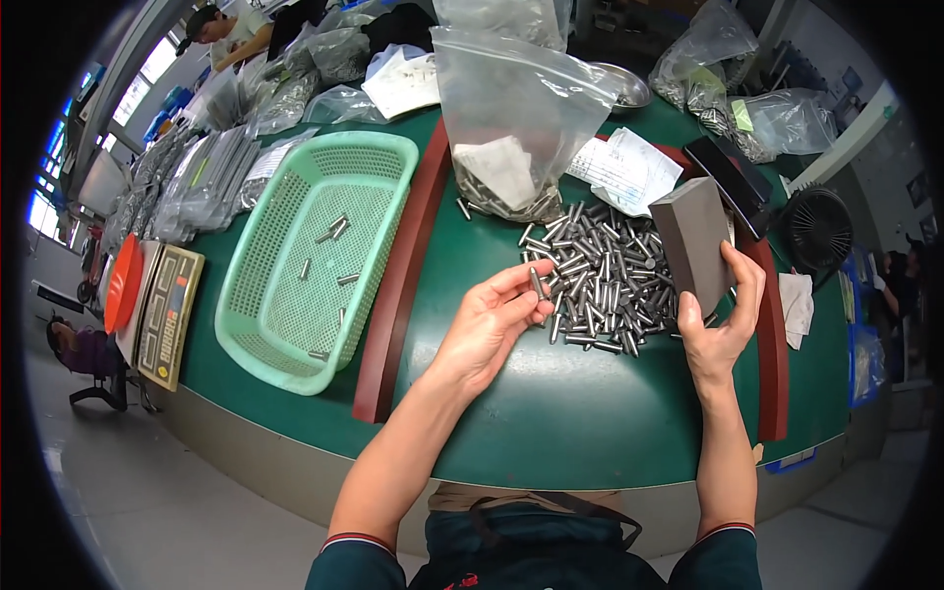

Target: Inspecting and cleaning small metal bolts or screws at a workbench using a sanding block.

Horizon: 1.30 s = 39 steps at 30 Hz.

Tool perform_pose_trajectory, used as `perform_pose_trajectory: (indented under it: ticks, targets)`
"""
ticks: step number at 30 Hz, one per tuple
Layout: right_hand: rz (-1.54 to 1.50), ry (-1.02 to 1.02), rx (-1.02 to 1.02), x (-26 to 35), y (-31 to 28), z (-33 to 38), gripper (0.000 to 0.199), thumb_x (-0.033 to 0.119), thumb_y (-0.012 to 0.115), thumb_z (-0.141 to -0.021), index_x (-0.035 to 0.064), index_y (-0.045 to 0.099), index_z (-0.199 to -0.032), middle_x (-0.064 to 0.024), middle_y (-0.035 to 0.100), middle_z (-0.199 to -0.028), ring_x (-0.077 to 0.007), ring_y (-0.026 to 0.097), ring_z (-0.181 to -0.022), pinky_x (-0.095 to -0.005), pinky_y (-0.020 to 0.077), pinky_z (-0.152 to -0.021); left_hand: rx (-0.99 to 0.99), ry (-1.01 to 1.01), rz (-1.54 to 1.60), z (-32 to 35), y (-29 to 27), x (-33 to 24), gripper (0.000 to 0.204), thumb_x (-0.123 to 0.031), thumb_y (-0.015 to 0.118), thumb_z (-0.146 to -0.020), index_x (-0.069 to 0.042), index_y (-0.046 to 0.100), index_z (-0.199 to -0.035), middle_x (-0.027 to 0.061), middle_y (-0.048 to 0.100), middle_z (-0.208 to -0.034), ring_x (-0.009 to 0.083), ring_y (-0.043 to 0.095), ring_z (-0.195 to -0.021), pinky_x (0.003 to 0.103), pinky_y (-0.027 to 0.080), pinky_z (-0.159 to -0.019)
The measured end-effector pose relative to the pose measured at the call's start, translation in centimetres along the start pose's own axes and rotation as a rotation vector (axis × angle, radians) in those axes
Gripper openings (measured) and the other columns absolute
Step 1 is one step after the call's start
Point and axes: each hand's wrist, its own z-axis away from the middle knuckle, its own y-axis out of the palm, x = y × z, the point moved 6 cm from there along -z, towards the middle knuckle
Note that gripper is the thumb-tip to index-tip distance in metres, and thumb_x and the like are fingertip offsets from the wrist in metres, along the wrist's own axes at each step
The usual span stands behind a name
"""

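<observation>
Between the thumb and fingers of my left hand (pixel 497 320) is a small metal pin (pixel 537 282), held upright at the left side of a heap of metal pins (pixel 605 280). My right hand (pixel 723 320) grips a dark grey-brown rectangular block (pixel 691 236), thumb at its near edge and fingers along its right side. The block stands tilted at the heap's right edge; its underside is hidden. Behind the heap, a clear zip bag (pixel 521 108) holds more pins and a white paper slip. To the left, a light green perforated basket (pixel 393 167) holds several scattered pins.
Dark red wooden strips (pixel 398 295) border the work area on the green table (pixel 551 423). A scale (pixel 167 315) with an orange-red dish (pixel 123 283) stands far left. A black fan (pixel 819 228) and a phone (pixel 726 179) are at right. Another person (pixel 228 34) works at the back left.
</observation>
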Motion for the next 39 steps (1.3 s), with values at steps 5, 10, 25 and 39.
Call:
perform_pose_trajectory:
  ticks: [5,10,25,39]
  targets:
    - [-0.001,-0.002,-0.004,0.1,0.0,0.0,0.058,0.01,0.066,-0.059,-0.0014,0.055,-0.115,-0.0144,0.051,-0.105,-0.028,0.051,-0.096,-0.0378,0.0433,-0.085,-0.017,-0.023,0.005,0.1,0.1,0.0,0.037,-0.003,0.057,-0.09,0.003,0.05,-0.126,0.0044,0.057,-0.096,0.0113,0.056,-0.085,0.023,0.046,-0.079]
    - [-0.001,0.007,-0.004,0.1,0.1,0.0,0.058,0.012,0.067,-0.058,-0.0011,0.055,-0.114,-0.014,0.051,-0.104,-0.0278,0.051,-0.096,-0.0379,0.0432,-0.084,-0.006,0.007,-0.064,0.3,0.1,-0.3,0.038,-0.006,0.062,-0.087,0.003,0.052,-0.123,0.0061,0.061,-0.095,0.0131,0.06,-0.083,0.024,0.049,-0.077]
    - [-0.028,0.022,0.008,0.2,0.5,-0.2,0.058,0.012,0.067,-0.059,-0.001,0.055,-0.114,-0.0149,0.052,-0.106,-0.0289,0.052,-0.099,-0.038,0.0426,-0.087,-0.002,-0.064,-0.058,0.5,0.3,-0.7,0.032,-0.011,0.058,-0.09,0.005,0.054,-0.118,0.0131,0.065,-0.1,0.0152,0.064,-0.086,0.027,0.052,-0.08]
    - [-0.015,0.033,0.046,-0.6,0.2,1.1,0.057,0.004,0.058,-0.066,-0.0008,0.051,-0.122,-0.014,0.052,-0.118,-0.0284,0.049,-0.111,-0.0392,0.0351,-0.099,0.063,0.042,-0.07,0.2,0.8,-0.1,0.028,-0.013,0.059,-0.091,0.0,0.056,-0.116,0.0035,0.06,-0.086,0.0082,0.057,-0.078,0.022,0.047,-0.072]
